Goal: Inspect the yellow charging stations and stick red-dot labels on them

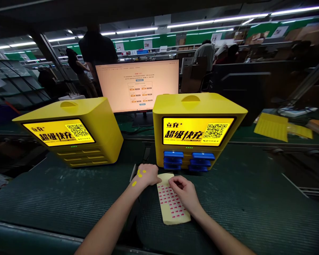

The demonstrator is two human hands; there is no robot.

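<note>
A cream sheet (172,209) printed with rows of small red arrow stickers lies on the dark green ribbed surface. My left hand (148,174) rests at its upper left edge, fingers curled; several yellow round dots stick to the wrist and back of the hand. My right hand (184,191) is over the sheet's upper right part, thumb and forefinger pinched together; anything between them is too small to make out. Just behind the hands stands a yellow cabinet (199,106) with a lit screen and several blue modules (173,160) in its front slots.
A second yellow cabinet (106,127) with a lit screen stands at the left, without blue modules. A monitor (138,85) is behind them. Yellow sheets (271,126) lie at the right. Several people are in the background.
</note>
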